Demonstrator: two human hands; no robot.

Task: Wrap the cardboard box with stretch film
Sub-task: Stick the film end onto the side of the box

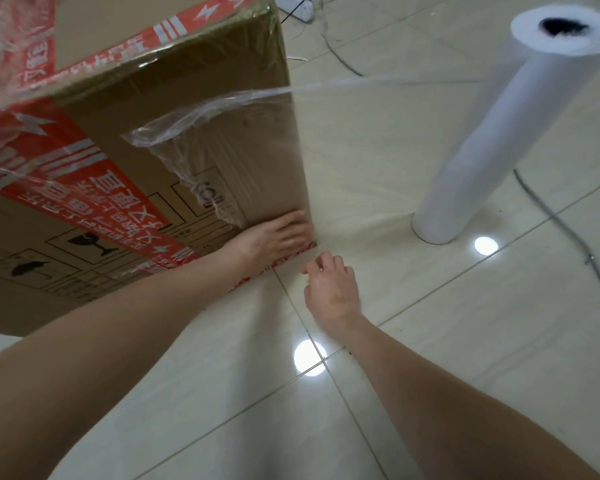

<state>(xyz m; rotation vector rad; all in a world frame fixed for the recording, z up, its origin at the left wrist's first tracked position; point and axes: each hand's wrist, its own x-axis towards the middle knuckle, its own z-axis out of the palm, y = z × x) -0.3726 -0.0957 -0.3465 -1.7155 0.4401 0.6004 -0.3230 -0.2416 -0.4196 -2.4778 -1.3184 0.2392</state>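
Observation:
A large cardboard box [125, 112] with red printed tape stands on the tiled floor at the left. A tall white roll of stretch film [492, 133] stands upright at the right. A clear sheet of film [361, 143] runs from the roll to the box's near corner, and its loose end [174, 133] lies crumpled against the box side. My left hand [278, 233] is pressed flat on the film at the bottom corner of the box. My right hand [333, 289] hovers just right of that corner, fingers loosely curled, holding nothing that I can see.
Pale glossy floor tiles [430, 358] carry bright light reflections. A grey cable [568, 233] runs along the floor at the right. A white power strip [298, 6] with more thin cables lies behind the box at the top.

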